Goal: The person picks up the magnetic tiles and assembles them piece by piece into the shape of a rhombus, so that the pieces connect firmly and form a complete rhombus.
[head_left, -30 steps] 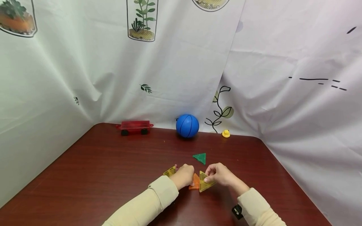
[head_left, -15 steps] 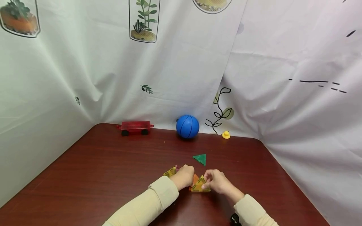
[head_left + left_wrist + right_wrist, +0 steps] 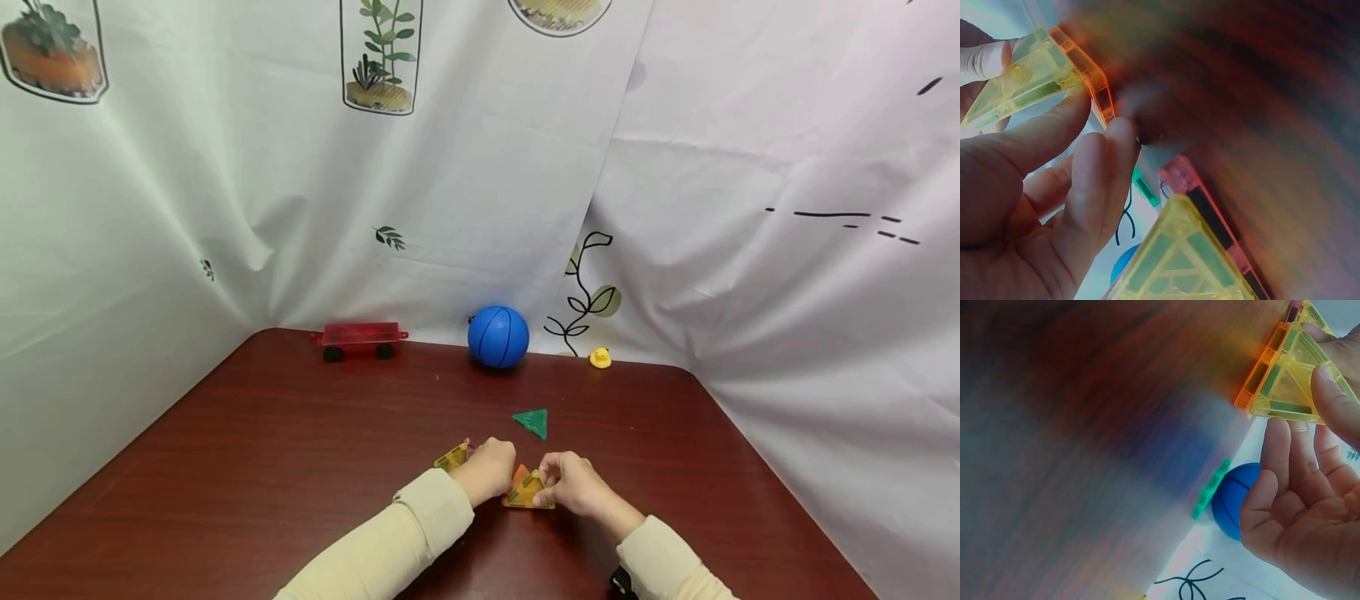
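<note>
My right hand (image 3: 577, 485) pinches a yellow triangular tile (image 3: 527, 492) upright, thumb on its near face. That tile stands along the near edge of an orange triangular tile (image 3: 1097, 84), touching it in both wrist views. Curled at the orange tile's left side, my left hand (image 3: 487, 468) holds it with thumb and fingers; their tips are partly hidden in the head view. Another yellow triangle (image 3: 452, 457) stands left of my left hand, joined to a pink piece (image 3: 1210, 219). A green triangle (image 3: 532, 422) lies farther back.
Along the back edge of the dark red table (image 3: 247, 450) are a red wheeled car base (image 3: 360, 335), a blue ball (image 3: 498, 337) and a yellow duck (image 3: 600, 358). A patterned white cloth (image 3: 465, 208) hangs behind and around the table.
My right hand has turned the yellow triangle to face the near side and moved it left against the orange tile. My left hand has stayed in place.
</note>
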{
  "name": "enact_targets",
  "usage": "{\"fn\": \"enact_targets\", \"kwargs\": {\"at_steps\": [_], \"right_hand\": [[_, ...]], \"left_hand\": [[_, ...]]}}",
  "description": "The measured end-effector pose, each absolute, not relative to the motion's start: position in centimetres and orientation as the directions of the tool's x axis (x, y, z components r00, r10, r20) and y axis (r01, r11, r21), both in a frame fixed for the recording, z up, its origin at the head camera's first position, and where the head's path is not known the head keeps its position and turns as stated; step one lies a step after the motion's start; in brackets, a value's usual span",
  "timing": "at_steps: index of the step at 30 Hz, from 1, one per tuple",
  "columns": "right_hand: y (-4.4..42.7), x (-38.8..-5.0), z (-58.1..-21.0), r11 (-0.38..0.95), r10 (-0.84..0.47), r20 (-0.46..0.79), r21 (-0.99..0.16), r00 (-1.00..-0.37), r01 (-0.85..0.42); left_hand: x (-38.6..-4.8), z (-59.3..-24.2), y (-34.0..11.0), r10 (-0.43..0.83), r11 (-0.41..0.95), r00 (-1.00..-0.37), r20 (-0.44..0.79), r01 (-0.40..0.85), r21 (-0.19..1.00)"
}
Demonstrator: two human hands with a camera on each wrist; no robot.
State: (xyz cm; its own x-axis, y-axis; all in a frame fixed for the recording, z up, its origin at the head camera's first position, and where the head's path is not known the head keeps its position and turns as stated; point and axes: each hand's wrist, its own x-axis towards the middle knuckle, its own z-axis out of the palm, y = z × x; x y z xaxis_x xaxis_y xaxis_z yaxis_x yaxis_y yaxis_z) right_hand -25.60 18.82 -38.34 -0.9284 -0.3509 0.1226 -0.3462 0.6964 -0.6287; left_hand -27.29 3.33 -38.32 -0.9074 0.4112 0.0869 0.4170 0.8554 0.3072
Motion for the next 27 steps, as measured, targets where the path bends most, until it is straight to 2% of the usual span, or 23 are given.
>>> {"fn": "enact_targets", "kwargs": {"at_steps": [7, 14, 20, 27], "right_hand": [[18.9, -25.5, -38.3, 0.702, -0.35, 0.117, -0.624, -0.929, -0.343], [18.9, -25.5, -38.1, 0.712, -0.35, 0.109, -0.615, -0.931, -0.339], [18.9, -25.5, -38.0, 0.726, -0.35, 0.112, -0.595, -0.93, -0.345], [19.2, -25.5, -37.7, 0.696, -0.396, 0.095, -0.617, -0.913, -0.367]], "left_hand": [[-26.9, -38.0, 2.4, 0.419, 0.834, -0.906, 0.057, 0.409, 0.369], [-26.2, -37.2, 1.5, 0.495, 0.778, -0.868, 0.032, 0.46, 0.427], [-25.3, -36.9, 1.9, 0.55, 0.718, -0.829, 0.101, 0.531, 0.45], [-24.9, -37.1, 2.5, 0.55, 0.693, -0.822, 0.146, 0.547, 0.47]]}}
